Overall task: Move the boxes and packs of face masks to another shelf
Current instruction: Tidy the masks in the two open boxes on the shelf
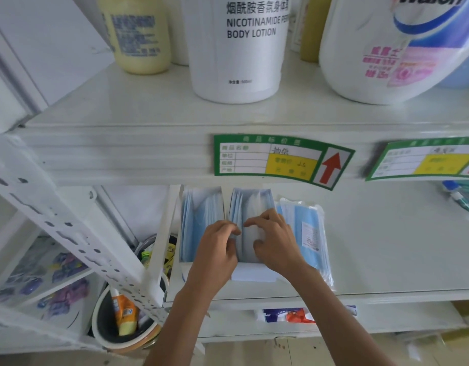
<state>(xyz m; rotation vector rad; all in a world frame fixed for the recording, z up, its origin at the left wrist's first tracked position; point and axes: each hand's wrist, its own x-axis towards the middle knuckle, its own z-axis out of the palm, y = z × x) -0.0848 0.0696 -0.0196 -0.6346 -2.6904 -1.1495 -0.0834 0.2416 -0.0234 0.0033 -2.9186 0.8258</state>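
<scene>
Two open white boxes of blue face masks stand side by side on the lower white shelf (386, 247): the left box (199, 217) and the middle box (250, 204). A clear plastic pack of blue masks (310, 233) lies just to their right. My left hand (217, 247) rests between the two boxes, fingers curled onto the middle box's left edge. On that box's right side my right hand (274, 239) presses with bent fingers. Both hands grip the middle box. Its front flap (253, 272) shows below my hands.
The shelf above carries a yellow bottle (138, 35), a white body lotion bottle (241, 48) and a large white detergent jug (392, 48). Green price labels (281, 159) hang on its front edge. A perforated white upright (77, 239) stands left. A bin (122, 320) sits below.
</scene>
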